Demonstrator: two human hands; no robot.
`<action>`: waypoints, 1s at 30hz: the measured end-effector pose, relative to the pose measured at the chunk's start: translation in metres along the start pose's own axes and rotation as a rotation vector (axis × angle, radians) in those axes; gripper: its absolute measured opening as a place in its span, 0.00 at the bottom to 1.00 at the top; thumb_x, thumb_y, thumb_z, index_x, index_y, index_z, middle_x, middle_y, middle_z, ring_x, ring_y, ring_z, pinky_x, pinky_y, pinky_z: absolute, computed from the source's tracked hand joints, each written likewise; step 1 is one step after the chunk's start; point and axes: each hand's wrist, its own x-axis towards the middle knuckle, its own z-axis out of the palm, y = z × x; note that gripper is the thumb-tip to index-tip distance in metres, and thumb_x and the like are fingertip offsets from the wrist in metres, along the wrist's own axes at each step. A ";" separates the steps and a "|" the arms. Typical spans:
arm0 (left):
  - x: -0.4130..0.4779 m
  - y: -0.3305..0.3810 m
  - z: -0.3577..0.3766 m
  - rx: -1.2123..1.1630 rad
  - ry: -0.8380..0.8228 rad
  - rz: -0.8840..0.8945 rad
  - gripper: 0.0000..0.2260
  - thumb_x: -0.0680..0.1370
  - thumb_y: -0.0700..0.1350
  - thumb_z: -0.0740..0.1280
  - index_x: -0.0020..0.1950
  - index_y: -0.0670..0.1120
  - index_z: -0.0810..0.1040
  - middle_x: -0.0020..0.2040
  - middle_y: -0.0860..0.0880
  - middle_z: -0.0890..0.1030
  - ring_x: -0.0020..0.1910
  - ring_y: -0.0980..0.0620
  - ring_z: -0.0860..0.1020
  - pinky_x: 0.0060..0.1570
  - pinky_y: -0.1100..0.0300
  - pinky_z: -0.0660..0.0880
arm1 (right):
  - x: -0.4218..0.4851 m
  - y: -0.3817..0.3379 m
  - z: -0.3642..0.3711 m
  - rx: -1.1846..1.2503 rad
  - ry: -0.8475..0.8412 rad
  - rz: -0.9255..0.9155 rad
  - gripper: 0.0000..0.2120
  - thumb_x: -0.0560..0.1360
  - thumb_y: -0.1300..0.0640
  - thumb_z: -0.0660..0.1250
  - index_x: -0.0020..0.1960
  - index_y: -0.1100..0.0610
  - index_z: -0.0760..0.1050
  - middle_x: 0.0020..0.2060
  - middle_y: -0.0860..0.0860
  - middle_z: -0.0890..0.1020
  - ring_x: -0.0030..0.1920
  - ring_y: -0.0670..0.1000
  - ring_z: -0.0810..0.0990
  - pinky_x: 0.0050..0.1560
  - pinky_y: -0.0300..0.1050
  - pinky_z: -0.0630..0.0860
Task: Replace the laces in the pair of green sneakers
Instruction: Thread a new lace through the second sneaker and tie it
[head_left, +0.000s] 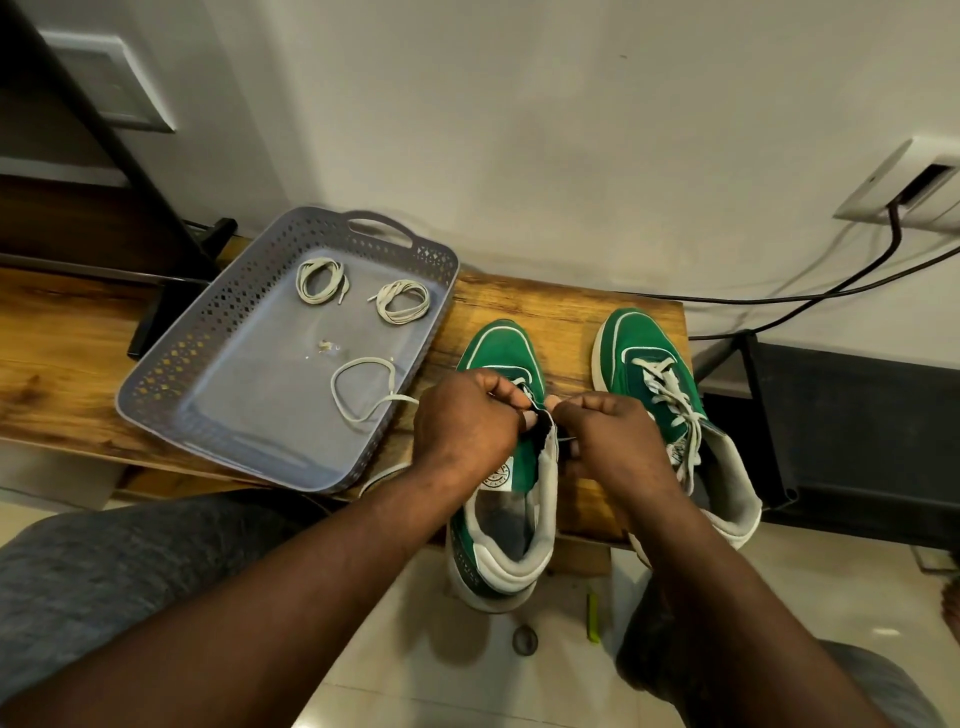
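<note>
Gripping the green white-soled sneaker (498, 348) at its eyelet flap, the left hand (467, 421) is curled; the right hand (610, 434) curls on something hidden. Hard tugging may tear an eyelet.

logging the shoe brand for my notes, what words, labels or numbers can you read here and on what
Tongue label of the left sneaker: round emblem with ringed lettering, too blurred to read.
Lettering on that sneaker's heel side: too dark and distorted to read.
No other text shows.
</note>
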 end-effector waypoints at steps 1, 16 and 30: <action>0.000 0.000 -0.001 -0.011 -0.015 -0.003 0.08 0.69 0.45 0.83 0.38 0.53 0.85 0.37 0.59 0.86 0.41 0.57 0.85 0.50 0.51 0.84 | 0.002 0.001 0.000 0.005 0.005 0.006 0.13 0.79 0.52 0.70 0.40 0.57 0.85 0.36 0.54 0.87 0.43 0.61 0.87 0.50 0.64 0.85; -0.006 0.007 -0.009 0.332 -0.051 0.369 0.09 0.74 0.43 0.78 0.41 0.54 0.80 0.34 0.57 0.82 0.37 0.57 0.81 0.42 0.53 0.81 | 0.012 0.012 -0.003 0.198 -0.103 0.036 0.04 0.81 0.64 0.69 0.51 0.62 0.82 0.43 0.58 0.88 0.42 0.55 0.88 0.42 0.50 0.84; 0.007 0.022 -0.025 0.367 -0.235 0.278 0.12 0.73 0.35 0.72 0.42 0.54 0.81 0.39 0.54 0.84 0.41 0.52 0.84 0.46 0.47 0.84 | 0.009 0.007 -0.001 0.149 -0.070 -0.002 0.04 0.79 0.65 0.72 0.50 0.60 0.84 0.42 0.54 0.88 0.44 0.55 0.89 0.46 0.52 0.85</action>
